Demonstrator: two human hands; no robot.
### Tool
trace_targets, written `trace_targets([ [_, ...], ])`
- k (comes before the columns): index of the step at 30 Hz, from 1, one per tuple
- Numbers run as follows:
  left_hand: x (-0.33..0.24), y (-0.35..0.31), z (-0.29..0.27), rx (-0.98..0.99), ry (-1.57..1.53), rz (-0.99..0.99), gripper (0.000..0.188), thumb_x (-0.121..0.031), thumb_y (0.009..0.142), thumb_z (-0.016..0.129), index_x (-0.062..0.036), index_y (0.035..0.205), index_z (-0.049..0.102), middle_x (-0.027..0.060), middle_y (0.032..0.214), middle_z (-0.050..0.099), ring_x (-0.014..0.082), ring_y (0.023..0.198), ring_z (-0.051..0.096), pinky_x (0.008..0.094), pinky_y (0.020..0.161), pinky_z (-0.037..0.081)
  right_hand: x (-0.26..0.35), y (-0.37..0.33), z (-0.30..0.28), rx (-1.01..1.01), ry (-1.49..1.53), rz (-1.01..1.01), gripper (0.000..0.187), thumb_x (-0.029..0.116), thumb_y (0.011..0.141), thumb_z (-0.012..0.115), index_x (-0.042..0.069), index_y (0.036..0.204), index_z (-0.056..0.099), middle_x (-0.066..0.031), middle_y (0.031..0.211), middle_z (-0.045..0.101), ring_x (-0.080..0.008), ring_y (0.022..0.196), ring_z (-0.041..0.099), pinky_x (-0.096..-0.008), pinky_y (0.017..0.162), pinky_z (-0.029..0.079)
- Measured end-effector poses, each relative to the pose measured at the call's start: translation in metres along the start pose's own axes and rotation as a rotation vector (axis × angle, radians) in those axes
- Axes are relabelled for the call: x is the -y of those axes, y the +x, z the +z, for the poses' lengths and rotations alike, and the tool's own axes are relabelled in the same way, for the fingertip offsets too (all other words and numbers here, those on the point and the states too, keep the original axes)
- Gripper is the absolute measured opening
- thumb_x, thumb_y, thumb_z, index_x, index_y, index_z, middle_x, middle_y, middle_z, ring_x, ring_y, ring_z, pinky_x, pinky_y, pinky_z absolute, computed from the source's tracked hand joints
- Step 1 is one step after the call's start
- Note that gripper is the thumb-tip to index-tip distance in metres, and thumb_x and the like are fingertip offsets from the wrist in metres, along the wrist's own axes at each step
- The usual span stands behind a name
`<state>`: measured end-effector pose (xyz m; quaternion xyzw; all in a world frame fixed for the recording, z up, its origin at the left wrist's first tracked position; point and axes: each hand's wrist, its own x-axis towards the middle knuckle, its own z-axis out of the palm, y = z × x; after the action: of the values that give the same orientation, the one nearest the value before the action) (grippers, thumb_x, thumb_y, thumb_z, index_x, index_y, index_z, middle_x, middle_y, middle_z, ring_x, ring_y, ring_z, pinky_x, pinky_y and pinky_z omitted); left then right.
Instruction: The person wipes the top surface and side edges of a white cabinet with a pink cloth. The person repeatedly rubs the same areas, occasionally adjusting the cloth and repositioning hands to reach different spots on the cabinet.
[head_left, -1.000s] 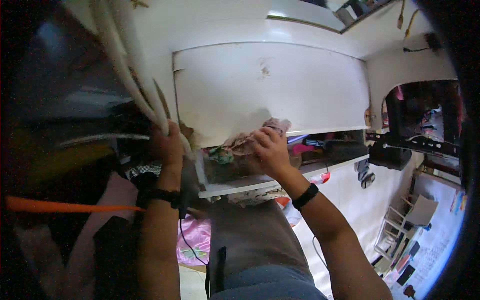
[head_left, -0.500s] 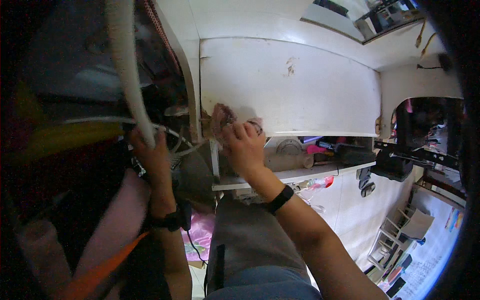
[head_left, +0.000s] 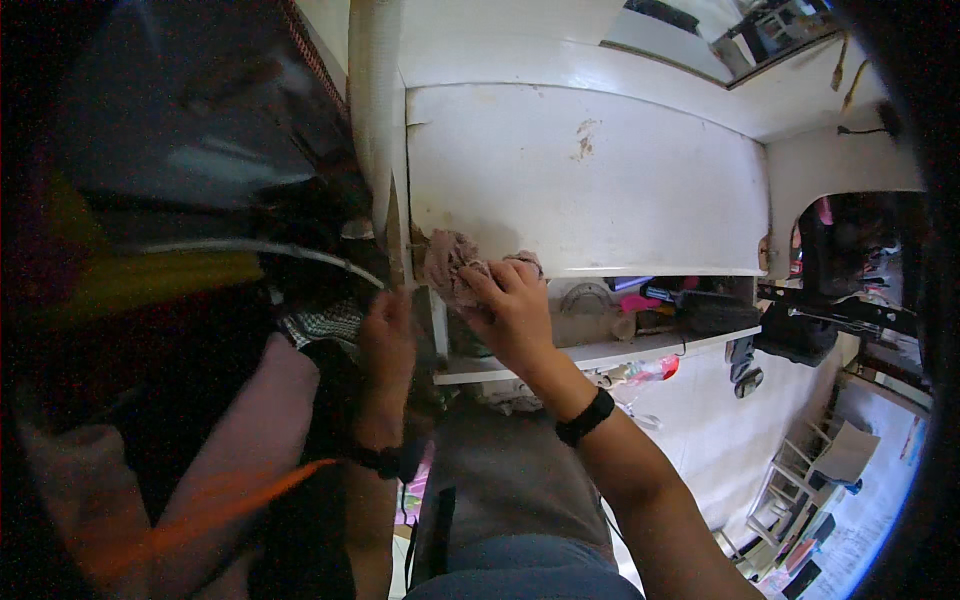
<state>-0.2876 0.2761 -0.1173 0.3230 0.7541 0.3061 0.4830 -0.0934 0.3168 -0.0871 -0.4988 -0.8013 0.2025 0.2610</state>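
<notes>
My right hand (head_left: 518, 312) grips a crumpled pinkish cloth (head_left: 452, 262) and presses it against the lower left corner of a white cabinet panel (head_left: 590, 170), by the panel's edge. My left hand (head_left: 388, 338) rests lower and to the left, fingers curled around the dark side edge of the shelf unit (head_left: 436, 330). A black band sits on each wrist. A stained spot (head_left: 584, 140) shows on the panel's upper part.
Under the panel a white shelf (head_left: 620, 352) carries tools, a pink item and dark objects. Dark fabric and clothing (head_left: 200, 330) fill the left side. A white pipe (head_left: 376, 110) runs up beside the panel. A dark device (head_left: 800, 330) sits at right.
The view swung left and closer. My right hand moved the cloth from under the panel's middle to its lower left corner. My left hand dropped from the white pipe to the shelf's side.
</notes>
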Motion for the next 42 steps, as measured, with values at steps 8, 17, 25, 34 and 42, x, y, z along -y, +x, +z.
trace_targets([
  [8,-0.025,-0.03,0.017,0.364,-0.923,0.111,0.071,-0.028,0.095,0.059,-0.0141,0.151,0.019,0.0099,0.143,0.04,0.0237,0.126,0.046,0.0382,0.098,0.045,0.036,-0.008,-0.021,0.132,0.328,-0.18,0.073,0.016,0.069,0.074,0.007,0.135,0.045,-0.0215,0.137,0.043,-0.0421,0.127,0.041,-0.0484,0.102,0.038],
  [17,-0.092,-0.039,0.023,-0.245,0.099,0.79,0.065,-0.005,0.084,0.066,-0.0055,0.141,0.036,0.0202,0.134,0.049,0.0342,0.123,0.05,0.0409,0.099,0.044,-0.124,0.014,-0.056,-0.222,-0.46,0.251,0.065,0.027,0.082,0.066,0.007,0.138,0.04,-0.0216,0.145,0.035,-0.0395,0.138,0.028,-0.0562,0.111,0.022],
  [25,-0.127,0.024,0.032,-0.73,-0.052,0.549,0.059,-0.011,0.086,0.068,-0.0037,0.138,0.041,0.0201,0.128,0.052,0.0335,0.12,0.052,0.0402,0.103,0.041,-0.163,0.001,-0.051,-0.235,-0.533,0.265,0.061,0.036,0.084,0.057,0.013,0.139,0.045,-0.0117,0.149,0.036,-0.0315,0.141,0.026,-0.0515,0.114,0.018],
  [34,-0.142,0.027,0.017,-0.766,0.16,0.958,0.057,0.001,0.075,0.07,-0.005,0.127,0.047,0.017,0.125,0.051,0.0337,0.115,0.051,0.0429,0.1,0.041,-0.158,0.007,-0.055,-0.184,-0.514,0.329,0.063,0.033,0.08,0.058,0.013,0.138,0.045,-0.0123,0.149,0.035,-0.0316,0.141,0.027,-0.0507,0.115,0.017],
  [42,-0.153,0.075,0.019,-0.782,0.221,0.815,0.052,0.002,0.072,0.07,-0.0032,0.119,0.051,0.0184,0.109,0.057,0.0374,0.104,0.055,0.0441,0.09,0.045,-0.158,0.005,-0.056,-0.142,-0.512,0.348,0.064,0.031,0.08,0.057,0.013,0.14,0.043,-0.0125,0.15,0.033,-0.0315,0.143,0.023,-0.0501,0.116,0.014],
])
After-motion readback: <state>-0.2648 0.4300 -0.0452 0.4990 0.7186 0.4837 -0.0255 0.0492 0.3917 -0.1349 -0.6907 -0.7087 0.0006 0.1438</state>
